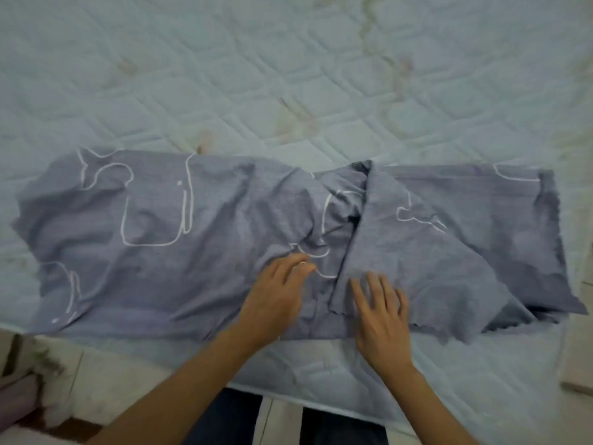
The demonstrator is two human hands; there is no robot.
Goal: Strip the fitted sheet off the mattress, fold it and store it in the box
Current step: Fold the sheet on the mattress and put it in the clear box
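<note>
Dark blue trousers [231, 419] cover my 2 legs at the very bottom, with pale floor tiles [96, 374] beside them. Just past my legs is the near edge of the mattress [288, 75].

My 2 arms reach out over that edge. My right hand [382, 313] lies flat on the sheet [160, 252], with its fingers straight and spread wide. It grips nothing and only presses down on a flap of cloth that is folded over. My left hand [276, 293] is just beside it and also rests on the sheet. Its fingers [301, 261] are a little bent and blurry. They touch the cloth near a white line, but I see no cloth pinched in them.

The sheet is grey-blue with white line drawings on it. It is off the corners and lies on top of the mattress as 1 long band from left to right, close to the near edge. It is wrinkled in the middle, where the flap crosses it at a slant.

Beyond the sheet is the bare top of the mattress. It is pale and quilted, with some yellow-brown stains.
</note>
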